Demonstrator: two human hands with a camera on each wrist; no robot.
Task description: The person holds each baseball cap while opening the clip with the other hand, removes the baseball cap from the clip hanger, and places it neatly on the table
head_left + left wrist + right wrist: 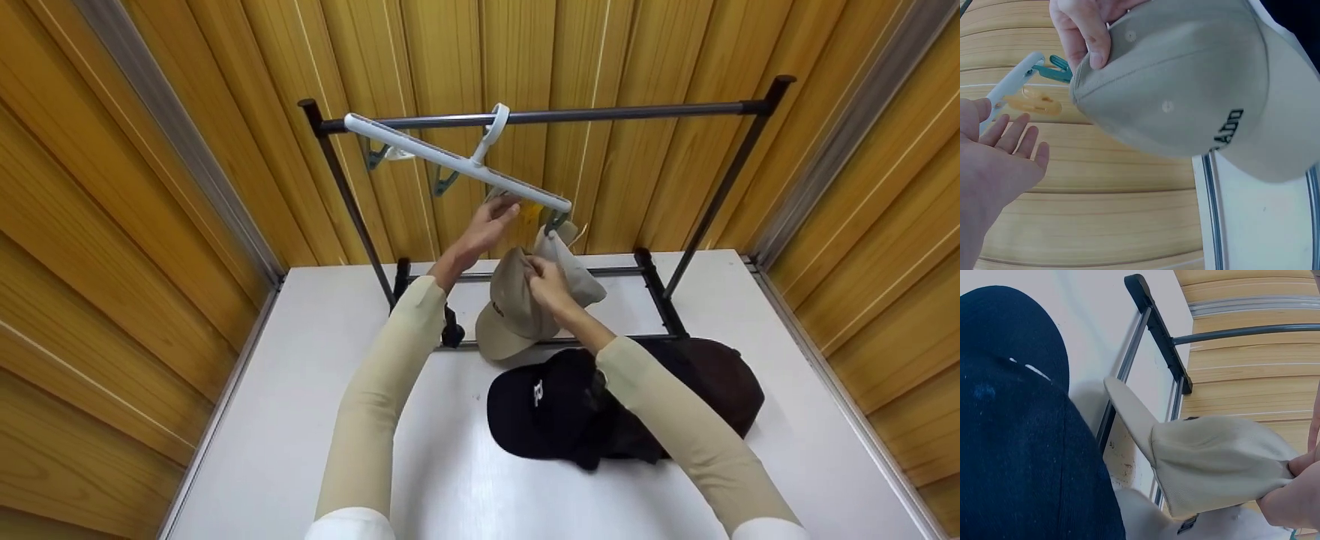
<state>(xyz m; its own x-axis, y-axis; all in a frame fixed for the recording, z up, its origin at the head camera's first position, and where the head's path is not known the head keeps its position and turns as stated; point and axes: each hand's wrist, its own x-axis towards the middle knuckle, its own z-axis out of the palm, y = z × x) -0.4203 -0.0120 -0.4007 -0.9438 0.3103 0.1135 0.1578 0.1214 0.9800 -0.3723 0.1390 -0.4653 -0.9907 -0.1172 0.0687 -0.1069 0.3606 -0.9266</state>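
Observation:
My right hand (549, 286) pinches a beige baseball cap (514, 289) at the top of its crown, brim hanging down. Dark lettering on its front shows in the left wrist view. My left hand (487, 229) is raised under the white clip hanger (420, 146), palm up with fingers spread loosely, holding nothing. Close by its fingertips is a yellow clip (1033, 104) on the hanger. A pale grey cap (577, 266) hangs from the green clip (556, 220) at the hanger's right end, partly behind the beige cap.
The hanger hooks over the top bar (630, 113) of a dark metal rack. Below, on the white surface (315, 420), lie a black cap (525, 412) with a white letter and a dark brownish cap (724, 386). Wood-patterned walls (660, 45) enclose the space.

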